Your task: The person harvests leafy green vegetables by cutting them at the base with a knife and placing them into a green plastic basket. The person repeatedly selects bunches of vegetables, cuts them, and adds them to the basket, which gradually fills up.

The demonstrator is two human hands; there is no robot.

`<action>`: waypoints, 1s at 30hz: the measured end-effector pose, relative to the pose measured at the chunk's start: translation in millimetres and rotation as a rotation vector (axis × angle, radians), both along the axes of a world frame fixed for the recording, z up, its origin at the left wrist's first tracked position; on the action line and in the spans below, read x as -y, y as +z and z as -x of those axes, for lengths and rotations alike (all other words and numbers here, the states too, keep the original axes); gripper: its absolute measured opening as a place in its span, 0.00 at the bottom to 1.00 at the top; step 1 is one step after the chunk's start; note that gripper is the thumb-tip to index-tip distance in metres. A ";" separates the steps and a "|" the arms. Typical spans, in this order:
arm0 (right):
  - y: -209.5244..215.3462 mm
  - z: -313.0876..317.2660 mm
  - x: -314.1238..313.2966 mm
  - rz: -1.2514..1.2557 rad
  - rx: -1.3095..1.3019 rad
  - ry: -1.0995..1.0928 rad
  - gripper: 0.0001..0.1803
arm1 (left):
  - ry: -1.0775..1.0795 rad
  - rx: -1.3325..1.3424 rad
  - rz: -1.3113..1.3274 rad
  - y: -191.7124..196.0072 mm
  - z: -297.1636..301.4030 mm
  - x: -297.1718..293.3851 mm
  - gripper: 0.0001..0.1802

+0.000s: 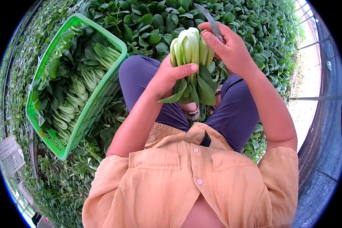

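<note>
Between my knees, my left hand (pixel 174 76) is closed round a bunch of bok choy (pixel 189 47), its pale stem ends up and its green leaves hanging down. My right hand (pixel 230 47) grips a knife with a curved blade (pixel 209 18), which points up and to the left, away from me. Most of the handle is hidden in the palm. The right fingers are close beside the stems; whether they touch them I cannot tell. To the left, a green plastic crate (pixel 70 150) holds many bok choy laid in rows, stems toward the right.
Dense leafy plants (pixel 152 22) grow ahead and around me. Cut leaves lie on the ground by the crate. At the right edge runs a dark sheet (pixel 319 163) beside a pale strip of ground. A pale grey panel (pixel 10 155) lies at the far left.
</note>
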State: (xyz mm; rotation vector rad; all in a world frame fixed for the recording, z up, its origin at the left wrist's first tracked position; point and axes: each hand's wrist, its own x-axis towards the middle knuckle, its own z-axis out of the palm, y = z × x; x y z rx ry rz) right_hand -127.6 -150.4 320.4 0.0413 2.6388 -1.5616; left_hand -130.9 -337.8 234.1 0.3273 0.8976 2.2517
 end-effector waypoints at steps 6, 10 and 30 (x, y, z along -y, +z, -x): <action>18.9 -1.5 23.9 0.135 0.054 0.419 0.22 | -0.089 0.118 -0.179 13.4 -38.3 32.8 0.40; 24.2 -11.4 53.6 -0.039 0.257 0.539 0.18 | -0.189 0.254 -0.268 1.7 -65.0 59.8 0.37; 18.0 -51.0 -101.3 -0.345 -0.019 -0.111 0.16 | -0.053 -2.006 1.468 -56.2 118.9 309.5 0.23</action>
